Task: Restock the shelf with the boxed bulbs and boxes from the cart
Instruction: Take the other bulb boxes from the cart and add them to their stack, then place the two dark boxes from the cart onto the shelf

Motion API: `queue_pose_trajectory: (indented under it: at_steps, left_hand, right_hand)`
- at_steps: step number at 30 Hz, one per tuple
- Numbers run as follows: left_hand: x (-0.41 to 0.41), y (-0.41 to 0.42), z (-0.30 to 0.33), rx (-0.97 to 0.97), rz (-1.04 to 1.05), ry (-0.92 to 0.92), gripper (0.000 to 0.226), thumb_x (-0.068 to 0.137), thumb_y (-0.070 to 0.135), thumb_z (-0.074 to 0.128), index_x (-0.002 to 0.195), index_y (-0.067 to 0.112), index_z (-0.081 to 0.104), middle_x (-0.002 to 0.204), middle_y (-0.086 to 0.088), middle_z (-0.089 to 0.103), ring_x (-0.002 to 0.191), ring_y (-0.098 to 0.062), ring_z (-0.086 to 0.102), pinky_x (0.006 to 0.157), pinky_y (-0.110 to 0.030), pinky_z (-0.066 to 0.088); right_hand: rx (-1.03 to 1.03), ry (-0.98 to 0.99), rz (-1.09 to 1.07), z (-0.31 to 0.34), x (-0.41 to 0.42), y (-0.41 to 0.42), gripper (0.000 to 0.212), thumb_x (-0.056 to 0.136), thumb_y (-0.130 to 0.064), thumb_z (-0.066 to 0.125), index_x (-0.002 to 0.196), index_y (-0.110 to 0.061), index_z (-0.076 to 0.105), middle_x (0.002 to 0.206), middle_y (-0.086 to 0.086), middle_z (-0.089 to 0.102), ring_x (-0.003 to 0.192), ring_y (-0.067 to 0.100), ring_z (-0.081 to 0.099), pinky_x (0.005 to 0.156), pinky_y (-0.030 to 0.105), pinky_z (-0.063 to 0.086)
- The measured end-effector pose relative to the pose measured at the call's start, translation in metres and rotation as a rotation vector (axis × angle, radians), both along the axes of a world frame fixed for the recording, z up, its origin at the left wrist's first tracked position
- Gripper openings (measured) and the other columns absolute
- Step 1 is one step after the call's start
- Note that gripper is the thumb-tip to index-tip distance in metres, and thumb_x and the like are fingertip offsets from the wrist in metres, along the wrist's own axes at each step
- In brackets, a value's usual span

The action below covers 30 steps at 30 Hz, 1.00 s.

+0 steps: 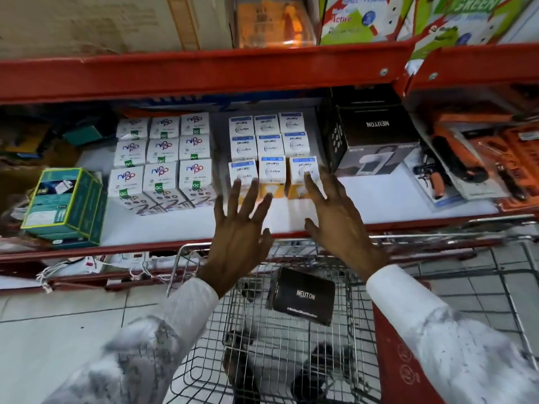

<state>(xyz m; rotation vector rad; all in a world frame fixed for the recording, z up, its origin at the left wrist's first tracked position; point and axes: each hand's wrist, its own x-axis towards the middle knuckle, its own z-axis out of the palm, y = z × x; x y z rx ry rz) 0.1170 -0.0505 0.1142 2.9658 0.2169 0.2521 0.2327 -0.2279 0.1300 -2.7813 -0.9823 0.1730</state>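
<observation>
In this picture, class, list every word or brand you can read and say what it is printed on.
"NEUTON": black box in the cart.
"NEUTON", upside down: black box on the shelf.
"wipro" and "Garnet", upside down: white bulb boxes.
"QC": green sticker on the left white boxes; their brand logo is too stylised to read.
"Active": green carton, upper shelf.
"GREEN": next carton.
Smaller print is too blurred.

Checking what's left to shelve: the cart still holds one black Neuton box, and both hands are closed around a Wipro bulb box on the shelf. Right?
Not quite. The head view shows the left hand and right hand open with fingers spread, gripping nothing, in front of the Wipro bulb boxes. The black Neuton box does lie in the cart.
</observation>
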Motion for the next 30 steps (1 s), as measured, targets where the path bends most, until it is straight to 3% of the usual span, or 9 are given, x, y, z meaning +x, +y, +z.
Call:
queue_pose_trajectory:
  at_steps: [5, 9, 12, 14, 18, 20, 23, 26, 30]
  left_hand:
    - [-0.056, -0.031, -0.040, 0.022, -0.072, 0.106, 0.075, 0.086, 0.042, 0.051, 0.155, 0.018, 0.033, 0.168, -0.019, 0.013, 0.154, -0.043, 0.004, 0.118, -0.069, 0.016]
    - [-0.081, -0.050, -0.069, -0.092, -0.064, 0.168, 0.063, 0.088, 0.036, 0.061, 0.146, 0.015, 0.048, 0.158, -0.014, 0.042, 0.147, -0.039, 0.034, 0.115, -0.060, 0.034]
    - [-0.086, -0.067, -0.087, -0.473, 0.115, 0.254, 0.046, 0.086, 0.032, 0.064, 0.128, 0.015, 0.063, 0.127, -0.008, 0.069, 0.116, -0.027, 0.064, 0.096, -0.041, 0.053]
    - [-0.081, -0.076, -0.096, -0.800, 0.301, 0.282, 0.033, 0.084, 0.035, 0.066, 0.110, 0.015, 0.072, 0.105, -0.006, 0.077, 0.094, -0.022, 0.070, 0.081, -0.034, 0.056]
    - [-0.070, -0.078, -0.164, -1.228, 0.587, 0.372, 0.017, 0.086, 0.035, 0.069, 0.087, 0.021, 0.079, 0.102, -0.012, 0.079, 0.097, -0.027, 0.071, 0.094, -0.049, 0.055]
    - [-0.066, -0.081, -0.175, -1.349, 0.710, 0.412, 0.033, 0.085, 0.053, 0.065, 0.094, 0.024, 0.079, 0.107, -0.010, 0.078, 0.103, -0.030, 0.069, 0.098, -0.049, 0.052]
    - [-0.060, -0.089, -0.164, -1.407, 0.873, 0.443, 0.050, 0.091, 0.058, 0.058, 0.116, 0.017, 0.070, 0.120, -0.009, 0.070, 0.114, -0.031, 0.061, 0.095, -0.044, 0.049]
    - [-0.062, -0.091, -0.154, -1.448, 0.938, 0.473, 0.070, 0.082, 0.067, 0.062, 0.128, 0.015, 0.062, 0.126, -0.008, 0.067, 0.118, -0.034, 0.059, 0.076, -0.037, 0.047]
    - [-0.075, -0.090, -0.118, -1.376, 0.824, 0.351, 0.051, 0.087, 0.059, 0.063, 0.112, 0.015, 0.069, 0.113, -0.010, 0.074, 0.106, -0.035, 0.067, 0.067, -0.031, 0.049]
  right_hand:
    - [0.012, -0.051, 0.014, -0.033, -0.067, -0.048, 0.090, 0.084, -0.028, 0.064, 0.157, -0.019, 0.012, 0.168, 0.012, -0.001, 0.154, 0.034, 0.002, 0.123, 0.048, 0.013]
    - [0.113, 0.105, -0.033, -0.078, -0.102, -0.083, 0.077, 0.087, -0.023, 0.057, 0.155, -0.021, 0.021, 0.167, 0.008, 0.010, 0.153, 0.032, 0.009, 0.120, 0.051, 0.025]
    - [0.220, 0.184, -0.152, -0.107, -0.118, -0.098, 0.061, 0.090, -0.027, 0.057, 0.147, -0.019, 0.039, 0.161, 0.006, 0.027, 0.148, 0.032, 0.024, 0.118, 0.048, 0.030]
    - [0.310, 0.266, -0.269, -0.122, -0.125, -0.101, 0.052, 0.089, -0.029, 0.058, 0.139, -0.019, 0.050, 0.151, 0.006, 0.042, 0.140, 0.029, 0.037, 0.114, 0.045, 0.036]
    - [0.507, 0.658, -0.692, -0.141, -0.123, -0.099, 0.040, 0.095, -0.030, 0.057, 0.132, -0.014, 0.056, 0.131, 0.006, 0.056, 0.121, 0.023, 0.052, 0.096, 0.031, 0.043]
    - [0.484, 0.961, -0.902, -0.150, -0.118, -0.100, 0.035, 0.098, -0.042, 0.046, 0.119, -0.019, 0.063, 0.118, 0.001, 0.060, 0.105, 0.020, 0.058, 0.079, 0.027, 0.040]
    - [0.584, 1.228, -1.029, -0.157, -0.114, -0.106, 0.033, 0.099, -0.046, 0.035, 0.106, -0.026, 0.060, 0.109, 0.001, 0.063, 0.103, 0.025, 0.061, 0.070, 0.030, 0.044]
    - [0.686, 1.257, -1.029, -0.143, -0.113, -0.112, 0.032, 0.103, -0.038, 0.028, 0.103, -0.024, 0.056, 0.105, 0.002, 0.059, 0.096, 0.021, 0.057, 0.067, 0.030, 0.045]
    - [0.695, 1.167, -0.970, -0.111, -0.115, -0.119, 0.043, 0.100, -0.050, 0.026, 0.114, -0.025, 0.059, 0.122, 0.005, 0.063, 0.102, 0.022, 0.061, 0.080, 0.036, 0.049]
